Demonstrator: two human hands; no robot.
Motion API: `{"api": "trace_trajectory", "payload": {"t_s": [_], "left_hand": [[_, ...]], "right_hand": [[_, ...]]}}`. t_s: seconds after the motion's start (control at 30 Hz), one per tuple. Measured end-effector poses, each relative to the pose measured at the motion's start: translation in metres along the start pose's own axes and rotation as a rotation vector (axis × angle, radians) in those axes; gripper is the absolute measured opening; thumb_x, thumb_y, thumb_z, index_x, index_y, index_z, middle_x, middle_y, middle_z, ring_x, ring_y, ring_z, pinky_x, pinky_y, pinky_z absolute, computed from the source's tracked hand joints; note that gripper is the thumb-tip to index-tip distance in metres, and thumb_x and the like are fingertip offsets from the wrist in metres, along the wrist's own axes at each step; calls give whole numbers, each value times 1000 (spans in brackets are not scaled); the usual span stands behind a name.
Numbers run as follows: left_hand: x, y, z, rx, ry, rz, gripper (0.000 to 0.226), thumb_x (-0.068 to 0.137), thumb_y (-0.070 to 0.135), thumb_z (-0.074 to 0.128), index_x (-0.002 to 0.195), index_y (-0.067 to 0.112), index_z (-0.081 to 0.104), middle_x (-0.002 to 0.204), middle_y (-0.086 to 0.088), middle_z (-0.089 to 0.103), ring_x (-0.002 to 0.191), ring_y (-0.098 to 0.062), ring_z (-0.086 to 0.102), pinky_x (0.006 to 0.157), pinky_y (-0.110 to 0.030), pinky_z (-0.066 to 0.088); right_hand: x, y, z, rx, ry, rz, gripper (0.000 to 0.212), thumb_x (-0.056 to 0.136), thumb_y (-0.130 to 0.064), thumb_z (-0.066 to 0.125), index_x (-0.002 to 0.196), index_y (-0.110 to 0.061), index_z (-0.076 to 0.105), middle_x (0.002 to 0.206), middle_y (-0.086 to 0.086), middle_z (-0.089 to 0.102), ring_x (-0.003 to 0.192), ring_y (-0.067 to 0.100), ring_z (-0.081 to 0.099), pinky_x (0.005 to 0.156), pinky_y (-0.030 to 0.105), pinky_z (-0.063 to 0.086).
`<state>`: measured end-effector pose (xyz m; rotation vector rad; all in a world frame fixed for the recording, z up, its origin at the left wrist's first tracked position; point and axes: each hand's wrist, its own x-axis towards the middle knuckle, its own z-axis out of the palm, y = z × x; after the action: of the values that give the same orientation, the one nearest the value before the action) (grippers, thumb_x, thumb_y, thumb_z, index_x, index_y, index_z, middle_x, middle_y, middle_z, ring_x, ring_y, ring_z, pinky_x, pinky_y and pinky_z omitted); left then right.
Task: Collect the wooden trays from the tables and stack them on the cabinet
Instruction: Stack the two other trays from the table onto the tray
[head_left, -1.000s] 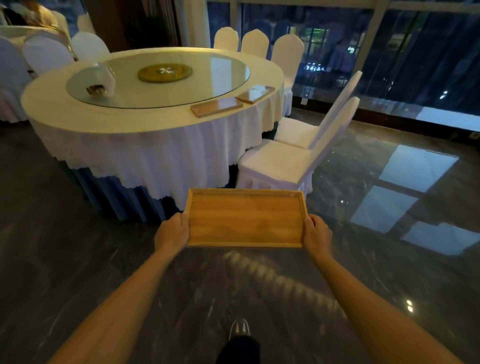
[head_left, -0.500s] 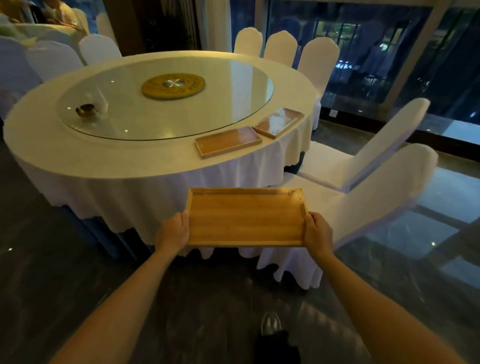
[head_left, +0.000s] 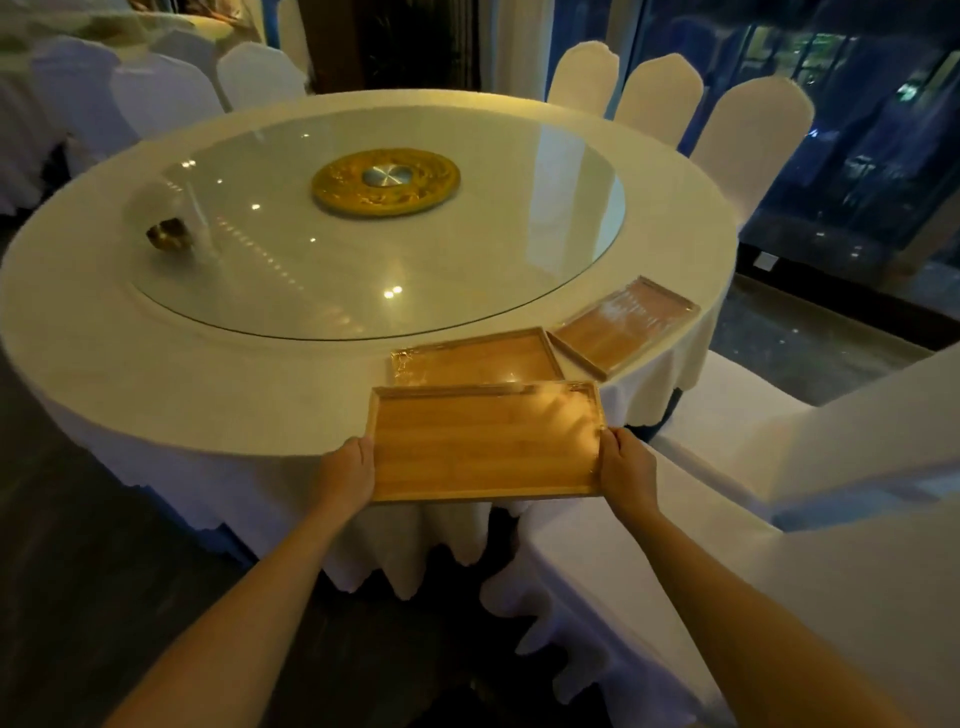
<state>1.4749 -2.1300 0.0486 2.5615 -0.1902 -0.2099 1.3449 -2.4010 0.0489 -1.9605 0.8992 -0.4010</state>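
Note:
I hold a wooden tray (head_left: 483, 441) level in front of me, my left hand (head_left: 348, 475) gripping its left end and my right hand (head_left: 626, 473) its right end. Its far edge hangs over the near rim of the round table (head_left: 208, 384). Two more wooden trays lie on the white tablecloth just beyond it: one (head_left: 478, 358) partly covered by the held tray, another (head_left: 623, 325) angled to its right near the table's edge.
A glass turntable (head_left: 363, 260) with a gold hub (head_left: 385, 181) fills the table's middle; a small brass object (head_left: 169, 234) sits on its left. White-covered chairs (head_left: 753, 519) stand close on my right and behind the table. Dark windows lie beyond.
I have walked up to the round table carrying the tray; the table and its two trays now sit directly under and beyond the held tray. My grip is unchanged.

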Motion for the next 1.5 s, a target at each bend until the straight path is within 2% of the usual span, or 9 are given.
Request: {"api": "trace_trajectory", "payload": {"t_s": [0.13,0.27,0.47,0.57,0.77,0.9,1.17,1.33,1.5], "left_hand": [[60,6,19,103,-39,-42,52,98,35,19,96,-3,54,101,-27,63,92,-39,59,81,-42,47],[113,6,32,142,-71,-51,52,98,37,17,100,1,55,101,-25,65,91,-38,60,78,-40,47],[164,5,42,256,-102,-35,51,98,35,16,103,2,54,93,-22,67,83,-36,62,66,-35,44],[177,5,50,300,-119,6,50,98,35,16,101,4,54,87,-17,68,70,-30,58,59,-31,39],[185,7,58,329,-112,-13,49,98,35,17,100,3,55,88,-18,69,75,-33,63,61,-35,44],[188,7,60,358,-116,-21,49,98,35,16,98,5,56,84,-14,68,62,-23,50,55,-30,37],[187,10,65,370,-96,-28,49,98,34,17,100,3,56,88,-17,69,76,-32,63,57,-30,37],[186,11,66,381,-95,-49,50,98,34,17,103,4,56,85,-14,68,64,-24,52,56,-30,38],[185,12,67,384,-102,-71,50,98,35,15,108,5,54,87,-14,68,67,-25,55,58,-31,39]], "right_hand": [[65,-3,27,-73,-28,-15,40,97,-21,32,86,8,57,81,28,60,67,25,49,59,34,38],[119,-5,56,-204,-69,-6,35,98,-25,30,88,-4,56,75,7,51,69,17,45,66,28,32],[167,-8,85,-331,-106,-58,34,97,-24,31,67,-15,44,64,0,47,67,19,48,64,28,31],[179,-7,89,-426,-147,-90,31,98,-23,30,74,-12,48,70,4,50,69,20,50,64,30,34],[202,-12,94,-574,-162,-92,34,97,-22,30,87,-3,57,78,6,51,71,22,50,63,28,32],[210,-15,94,-600,-187,-114,32,97,-21,31,94,-2,56,89,14,59,79,27,56,69,37,45],[220,-13,92,-635,-253,-108,28,95,-17,33,94,0,56,97,20,61,85,34,56,67,33,37],[227,-14,93,-657,-301,-71,22,93,-11,37,99,1,53,101,22,61,90,37,59,69,34,38],[224,-12,93,-631,-303,-64,23,92,-12,39,103,1,55,101,20,63,91,34,61,72,33,42]]}}
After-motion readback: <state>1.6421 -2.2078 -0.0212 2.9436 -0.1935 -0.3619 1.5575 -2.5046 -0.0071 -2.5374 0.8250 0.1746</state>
